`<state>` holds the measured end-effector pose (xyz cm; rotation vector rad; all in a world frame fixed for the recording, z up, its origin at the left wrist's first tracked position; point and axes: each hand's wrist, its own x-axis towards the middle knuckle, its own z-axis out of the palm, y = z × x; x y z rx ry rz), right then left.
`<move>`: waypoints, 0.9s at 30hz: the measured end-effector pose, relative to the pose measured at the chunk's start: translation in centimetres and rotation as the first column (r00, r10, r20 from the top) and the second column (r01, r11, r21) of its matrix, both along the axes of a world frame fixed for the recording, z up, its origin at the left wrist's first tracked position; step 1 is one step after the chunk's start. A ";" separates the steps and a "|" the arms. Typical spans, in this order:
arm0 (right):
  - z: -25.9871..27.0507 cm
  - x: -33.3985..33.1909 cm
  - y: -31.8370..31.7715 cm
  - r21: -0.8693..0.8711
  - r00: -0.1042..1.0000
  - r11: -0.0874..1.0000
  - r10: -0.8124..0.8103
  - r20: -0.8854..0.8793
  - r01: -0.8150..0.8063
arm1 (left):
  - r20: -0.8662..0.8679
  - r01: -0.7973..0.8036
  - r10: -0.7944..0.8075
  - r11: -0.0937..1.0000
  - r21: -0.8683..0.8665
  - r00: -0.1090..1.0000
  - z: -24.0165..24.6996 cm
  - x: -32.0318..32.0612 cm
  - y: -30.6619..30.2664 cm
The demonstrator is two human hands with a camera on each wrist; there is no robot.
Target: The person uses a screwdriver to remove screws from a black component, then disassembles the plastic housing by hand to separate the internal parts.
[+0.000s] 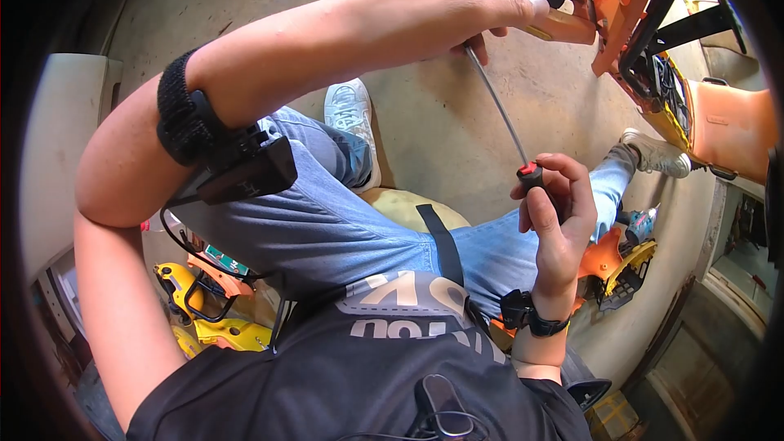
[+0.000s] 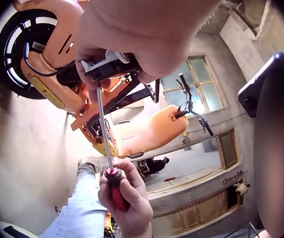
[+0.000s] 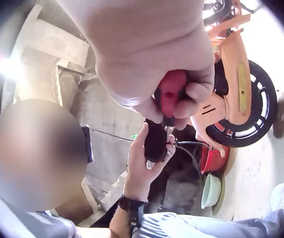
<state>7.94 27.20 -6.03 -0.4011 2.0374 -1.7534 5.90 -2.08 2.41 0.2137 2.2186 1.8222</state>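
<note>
Holds a screwdriver (image 1: pixel 504 121) in the right hand (image 1: pixel 562 216), thumb and fingers curled round its red and black handle (image 2: pixel 115 187). Grips a black part (image 2: pixel 113 69) in the left hand (image 1: pixel 482 4), with the left arm stretched across in front of the body. Aims the metal shaft from the right hand up to the black part, close by the left fingers; cannot make out the exact seat of the tip there.

Has an orange bike (image 2: pixel 152 133) just beyond the left hand, with wheel (image 2: pixel 20 52) and handlebar (image 2: pixel 188 96) showing in the left wrist view, and a window (image 2: pixel 200 69) behind. Sits with knees apart on a rounded pale seat (image 1: pixel 400 204), in blue jeans (image 1: pixel 302 220) and a black shirt (image 1: pixel 269 396) with pale lettering. Wears a black strap (image 1: pixel 178 110) on the left forearm and a black band (image 1: pixel 545 324) on the right wrist. Has yellow parts (image 1: pixel 237 335) and a green board (image 1: pixel 227 260) beside the left thigh, plus an orange piece (image 1: pixel 603 255) near the right forearm. Shows, in the right wrist view, a red tub (image 3: pixel 215 159) next to a pale green basin (image 3: pixel 211 191), both near the wheel
</note>
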 end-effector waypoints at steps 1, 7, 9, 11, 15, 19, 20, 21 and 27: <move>0.1 -0.1 0.1 -0.057 0.997 0.998 0.016 0.077 -0.012 | -0.013 -0.006 0.006 1.000 -0.003 1.000 0.0 0.0 0.0; -0.3 -0.5 0.1 -0.237 0.968 0.972 0.062 0.243 -0.003 | -0.058 -0.009 0.012 0.999 0.038 0.998 -0.4 0.0 -0.1; -0.3 -0.6 0.3 -0.250 0.962 0.968 0.058 0.266 0.011 | -0.108 -0.003 0.011 0.997 0.076 0.994 -1.7 -0.4 0.2; -0.4 -0.8 0.6 -0.304 0.947 0.953 0.107 0.304 -0.010 | -0.158 0.007 0.012 0.993 0.115 0.987 -2.3 -0.5 -0.1; -0.6 -0.9 0.6 -0.358 0.935 0.934 0.124 0.332 0.003 | -0.055 -0.035 0.040 0.995 0.091 0.998 -1.9 -0.5 0.3; -0.5 -1.0 0.7 -0.401 0.887 0.916 0.183 0.424 0.002 | -0.101 0.008 -0.001 0.998 0.068 0.995 -2.0 -0.8 -0.3; -0.5 -1.0 0.5 -0.374 0.910 0.927 0.182 0.373 -0.032 | -0.101 0.007 -0.001 0.998 0.067 0.995 -2.2 -0.8 -0.1; -0.3 -0.8 0.3 -0.374 0.910 0.927 0.182 0.373 -0.032 | -0.066 -0.057 0.057 0.998 -0.002 0.996 -2.5 -0.9 0.4; 0.4 -0.4 0.2 -0.013 0.998 1.000 0.023 0.054 -0.022 | -0.113 -0.076 0.071 0.996 -0.036 0.991 0.8 1.4 2.3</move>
